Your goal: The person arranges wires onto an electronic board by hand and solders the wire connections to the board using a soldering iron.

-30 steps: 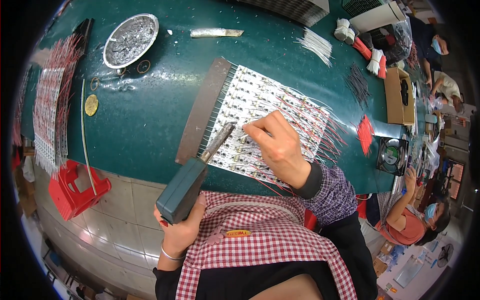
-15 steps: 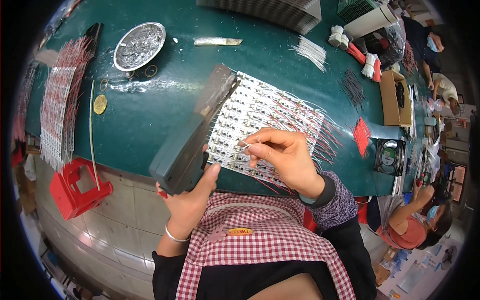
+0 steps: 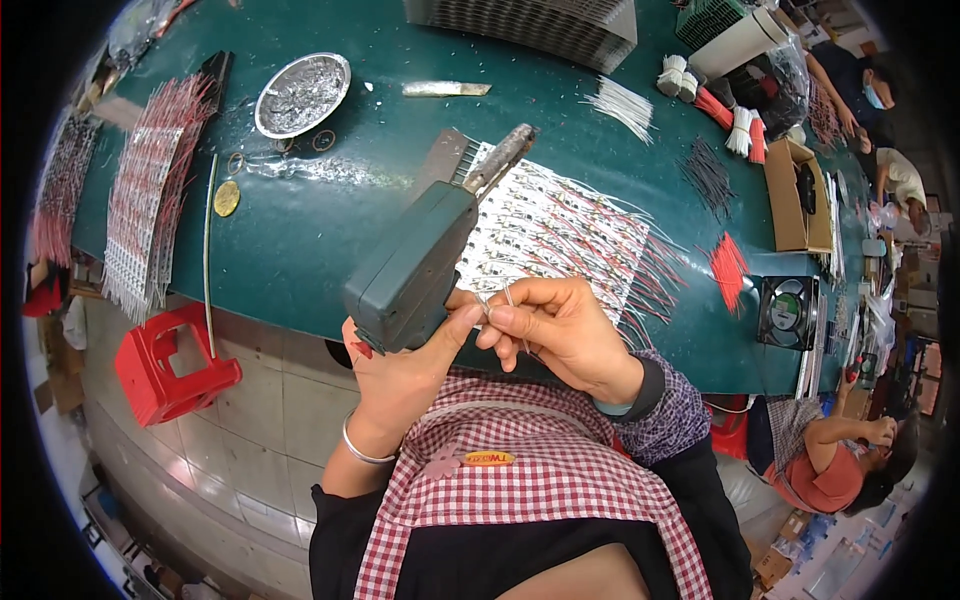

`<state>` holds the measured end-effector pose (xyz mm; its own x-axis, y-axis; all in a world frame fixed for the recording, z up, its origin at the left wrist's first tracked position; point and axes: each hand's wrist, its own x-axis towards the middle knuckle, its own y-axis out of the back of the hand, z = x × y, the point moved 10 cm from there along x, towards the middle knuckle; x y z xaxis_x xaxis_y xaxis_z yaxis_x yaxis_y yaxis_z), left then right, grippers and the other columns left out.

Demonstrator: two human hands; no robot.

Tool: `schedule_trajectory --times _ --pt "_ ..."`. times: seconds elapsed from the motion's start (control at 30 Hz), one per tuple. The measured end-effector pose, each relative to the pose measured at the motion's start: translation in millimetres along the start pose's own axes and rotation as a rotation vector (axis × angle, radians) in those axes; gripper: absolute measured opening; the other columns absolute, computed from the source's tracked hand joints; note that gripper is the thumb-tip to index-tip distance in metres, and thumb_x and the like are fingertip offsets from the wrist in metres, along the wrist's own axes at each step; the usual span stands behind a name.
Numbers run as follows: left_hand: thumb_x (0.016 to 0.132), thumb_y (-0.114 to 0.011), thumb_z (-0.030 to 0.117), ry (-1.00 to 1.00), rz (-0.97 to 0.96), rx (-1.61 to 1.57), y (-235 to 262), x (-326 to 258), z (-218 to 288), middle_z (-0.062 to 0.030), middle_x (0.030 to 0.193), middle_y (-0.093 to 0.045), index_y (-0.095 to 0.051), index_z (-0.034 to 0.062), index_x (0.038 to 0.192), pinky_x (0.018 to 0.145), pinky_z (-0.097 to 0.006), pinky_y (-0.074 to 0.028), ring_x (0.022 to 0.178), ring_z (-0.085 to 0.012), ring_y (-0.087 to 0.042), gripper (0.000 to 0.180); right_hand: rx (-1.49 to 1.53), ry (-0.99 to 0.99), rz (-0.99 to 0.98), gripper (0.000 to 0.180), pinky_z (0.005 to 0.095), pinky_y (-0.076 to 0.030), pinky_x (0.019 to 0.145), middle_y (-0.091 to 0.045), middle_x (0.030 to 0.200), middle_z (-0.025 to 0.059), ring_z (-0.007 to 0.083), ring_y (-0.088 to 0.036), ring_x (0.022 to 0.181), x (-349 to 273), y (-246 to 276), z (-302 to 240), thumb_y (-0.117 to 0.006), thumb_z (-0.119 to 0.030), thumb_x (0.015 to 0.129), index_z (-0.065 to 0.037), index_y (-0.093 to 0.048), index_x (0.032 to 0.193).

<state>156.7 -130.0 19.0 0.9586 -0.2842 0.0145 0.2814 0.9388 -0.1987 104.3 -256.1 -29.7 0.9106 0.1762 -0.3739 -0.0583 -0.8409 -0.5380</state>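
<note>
At the far left of the frame, boards with red wires (image 3: 150, 205) lie on the green table (image 3: 300, 230), and under them, in the lower left, a red stool (image 3: 150, 382) is standing on the tiled floor. A thin rod (image 3: 209, 255) goes down from the table toward the stool; a yellow disc (image 3: 227, 198) lies just beside it. In the upper left is a metal bowl (image 3: 260, 112), which contains silvery scraps. Left of the centre, the left hand (image 3: 405, 375) is closed around the dark green soldering tool (image 3: 410, 270), whose metal tip points to the upper right, above the board panel (image 3: 565, 225). This panel lies at the centre of the frame, with red and white wires spreading from its right side. At the lower centre, the fingertips of both hands come together: the right hand (image 3: 575, 330) has its thumb and forefinger pinched on pale wires (image 3: 508, 292), and the left thumb is next to them. In the upper right there are loose white wires (image 3: 620, 108), then black wires (image 3: 708, 175), and below these, red wires (image 3: 728, 272). Further right are a small fan (image 3: 788, 312), a cardboard box (image 3: 787, 210) and, in the lower right, a seated co-worker (image 3: 825, 460).
</note>
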Motion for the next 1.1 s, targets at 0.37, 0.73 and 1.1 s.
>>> schedule_trajectory --times 0.37,0.73,1.1 --pt "0.08 -0.072 -0.01 0.106 0.034 -0.01 3.8 -10.7 -7.7 -0.0087 0.087 -0.07 -0.063 -0.0054 0.107 0.069 -0.024 -0.052 0.076 -0.011 -0.065 0.029 0.079 -0.103 -0.1 0.02 0.0237 -0.057 0.062 -0.072 0.091 0.0144 0.0126 -0.067 0.073 -3.5 -5.5 18.2 -0.063 -0.013 0.097 0.005 -0.068 0.102" --pt "0.08 -0.072 -0.009 -0.097 0.223 0.05 30.1 -3.8 9.9 -0.0048 0.091 -0.066 -0.059 -0.0045 0.118 0.075 -0.023 -0.048 0.08 -0.0084 -0.06 0.04 0.265 -0.022 0.049 0.024 0.0224 -0.046 0.064 -0.057 0.085 0.0021 0.0062 -0.052 0.072 -6.6 5.5 29.9 -0.05 -0.016 0.104 0.002 -0.058 0.117" --pt "0.095 -0.06 0.006 -0.446 0.208 0.678 0.9 -43.0 16.8 -0.0096 0.088 -0.061 -0.057 -0.0057 0.107 0.085 -0.035 -0.045 0.083 -0.0193 -0.057 0.018 0.49 0.071 -0.005 0.034 0.0212 -0.034 0.065 -0.038 0.08 -0.0034 0.0064 -0.035 0.071 -9.9 -35.3 21.2 -0.04 -0.022 0.107 0.003 -0.05 0.129"
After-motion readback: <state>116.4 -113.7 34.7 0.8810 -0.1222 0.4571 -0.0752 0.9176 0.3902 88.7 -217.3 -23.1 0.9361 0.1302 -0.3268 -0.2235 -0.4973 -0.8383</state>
